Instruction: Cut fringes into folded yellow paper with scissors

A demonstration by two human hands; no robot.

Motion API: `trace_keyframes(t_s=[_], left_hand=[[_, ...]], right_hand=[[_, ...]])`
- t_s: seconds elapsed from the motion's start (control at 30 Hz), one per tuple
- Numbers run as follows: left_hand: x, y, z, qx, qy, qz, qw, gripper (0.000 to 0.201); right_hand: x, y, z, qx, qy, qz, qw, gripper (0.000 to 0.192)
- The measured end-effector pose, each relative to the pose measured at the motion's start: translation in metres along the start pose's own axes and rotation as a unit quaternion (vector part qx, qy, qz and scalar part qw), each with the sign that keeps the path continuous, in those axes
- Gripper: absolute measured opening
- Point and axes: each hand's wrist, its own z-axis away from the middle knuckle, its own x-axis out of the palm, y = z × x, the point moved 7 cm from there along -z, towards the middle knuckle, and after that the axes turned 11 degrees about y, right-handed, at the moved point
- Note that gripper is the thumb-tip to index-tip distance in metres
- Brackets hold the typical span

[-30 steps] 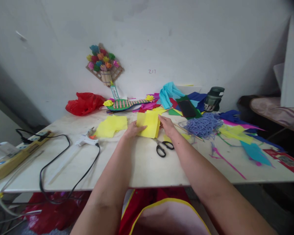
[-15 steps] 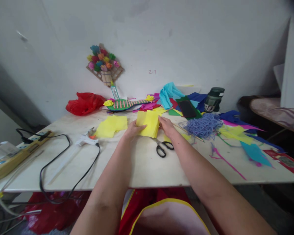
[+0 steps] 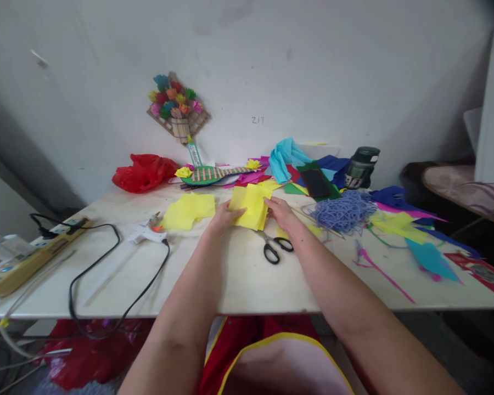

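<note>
Between my two hands, just above the table, is a stack of yellow crepe paper, its sheets slightly fanned. My left hand grips its left edge, thumb on top. At the right edge, my right hand pinches the sheets with thumb and fingers. Black-handled scissors lie right below the stack, their blades partly hidden under it. More yellow paper pieces rest to the left of my left hand. A further yellow scrap lies partly behind my right wrist.
On the left lie a white glue gun with a black cord and a power strip. To the right are tangled purple string, a phone and a dark bottle. A red plastic bag sits at the back.
The top sheets of the yellow stack have shifted and fanned a little more at the right side. My hands stay in almost the same place, and the view has moved very slightly.
</note>
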Motion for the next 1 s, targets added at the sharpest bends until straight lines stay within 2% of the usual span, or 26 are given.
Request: trace_keyframes(t_s=[0.23,0.5,0.6,0.7,0.83,0.9,1.0], left_hand=[[-0.009,-0.002,-0.005,0.004,0.057,-0.066,0.996,0.044],[-0.038,0.007,-0.016,0.099,0.212,-0.112,0.966,0.031],[-0.041,0.016,-0.012,0.103,0.237,-0.1,0.961,0.03],[-0.035,0.026,-0.008,0.095,0.196,-0.084,0.972,0.034],[-0.02,0.034,-0.001,0.075,0.097,-0.135,0.983,0.036],[-0.013,0.038,0.002,0.076,0.055,-0.165,0.982,0.036],[-0.008,0.044,0.005,0.1,0.036,-0.207,0.973,0.035]], right_hand=[[-0.002,-0.001,-0.002,-0.012,0.022,-0.008,1.0,0.023],[-0.004,-0.003,-0.001,-0.012,0.044,-0.006,0.999,0.022],[-0.006,-0.004,-0.001,-0.017,0.053,-0.005,0.998,0.022],[-0.01,-0.006,-0.002,-0.016,0.074,-0.022,0.997,0.023],[-0.016,-0.009,-0.004,-0.022,0.093,-0.062,0.993,0.027],[-0.015,-0.012,-0.005,-0.037,0.083,-0.067,0.994,0.027],[-0.013,-0.014,-0.005,-0.061,0.088,-0.035,0.994,0.026]])
